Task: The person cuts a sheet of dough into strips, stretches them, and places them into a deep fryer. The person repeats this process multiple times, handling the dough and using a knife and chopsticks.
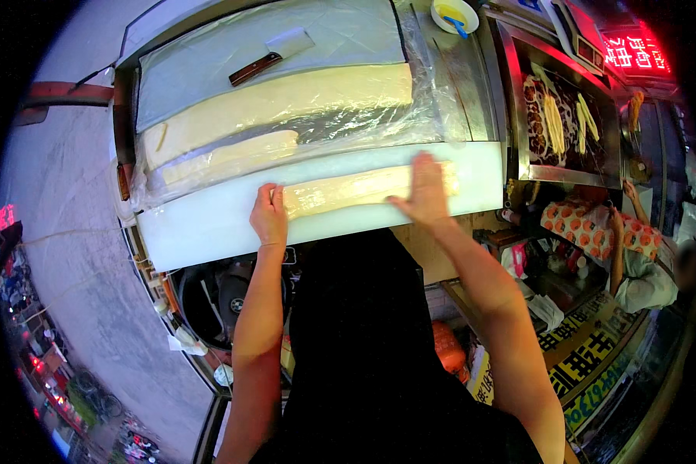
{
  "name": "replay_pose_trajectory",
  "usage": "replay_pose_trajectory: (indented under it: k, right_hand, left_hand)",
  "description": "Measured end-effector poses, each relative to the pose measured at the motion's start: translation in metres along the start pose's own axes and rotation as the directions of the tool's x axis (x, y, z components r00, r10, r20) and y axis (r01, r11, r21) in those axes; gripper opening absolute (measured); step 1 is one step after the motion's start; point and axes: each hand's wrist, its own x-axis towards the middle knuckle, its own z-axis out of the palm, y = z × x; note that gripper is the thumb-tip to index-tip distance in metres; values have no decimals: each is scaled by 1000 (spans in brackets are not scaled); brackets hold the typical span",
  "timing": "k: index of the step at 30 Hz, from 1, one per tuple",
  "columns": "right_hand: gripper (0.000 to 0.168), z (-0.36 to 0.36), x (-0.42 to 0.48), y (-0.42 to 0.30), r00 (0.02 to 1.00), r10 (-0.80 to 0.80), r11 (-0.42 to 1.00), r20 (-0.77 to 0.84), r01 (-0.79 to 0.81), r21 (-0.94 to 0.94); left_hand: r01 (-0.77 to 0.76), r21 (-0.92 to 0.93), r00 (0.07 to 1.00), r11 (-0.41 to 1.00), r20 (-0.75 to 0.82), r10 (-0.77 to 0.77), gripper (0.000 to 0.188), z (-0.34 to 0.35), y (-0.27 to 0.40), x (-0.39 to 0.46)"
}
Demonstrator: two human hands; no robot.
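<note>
A long, flattened strip of pale dough (348, 191) lies across a white cutting board (203, 232) in front of me. At its left end, my left hand (269, 216) holds the dough with curled fingers, the thumb on top. My right hand (428, 191), slightly blurred, rests flat over the strip near its right end, thumb spread, and hides part of it. Beyond the board, a wide dough slab (301, 93) and a shorter dough piece (238, 155) lie under clear plastic film (354, 129). A cleaver (256, 68) with a dark wooden handle lies behind the slab.
A white bowl (453, 13) with yellow liquid and a blue-handled utensil stands at the back. To the right, a metal-framed fryer (568, 173) holds dark oil and long dough sticks (554, 124). A person in a patterned apron (580, 226) is beside it.
</note>
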Motion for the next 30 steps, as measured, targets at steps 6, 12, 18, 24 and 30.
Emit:
replay_pose_trajectory:
  k: [6,12,18,24,30]
  right_hand:
    - [111,-3,-21,48,987,160,954,-31,-162,-251]
    - [116,46,5,-96,997,-44,999,65,44,9]
    - [109,77,24,-193,976,-143,986,165,127,104]
    - [103,83,33,-219,967,-189,979,173,171,114]
    - [100,85,44,-244,959,-158,987,234,158,19]
  left_hand:
    - [-44,30,999,999,8,44,19,-2,7,0]
    - [-1,61,1000,998,16,0,20,-4,5,4]
    - [-5,44,1000,999,-21,6,22,-15,-2,10]
    - [18,47,999,999,37,-20,22,-23,-9,17]
    - [44,98,993,994,105,-54,26,-34,-16,18]
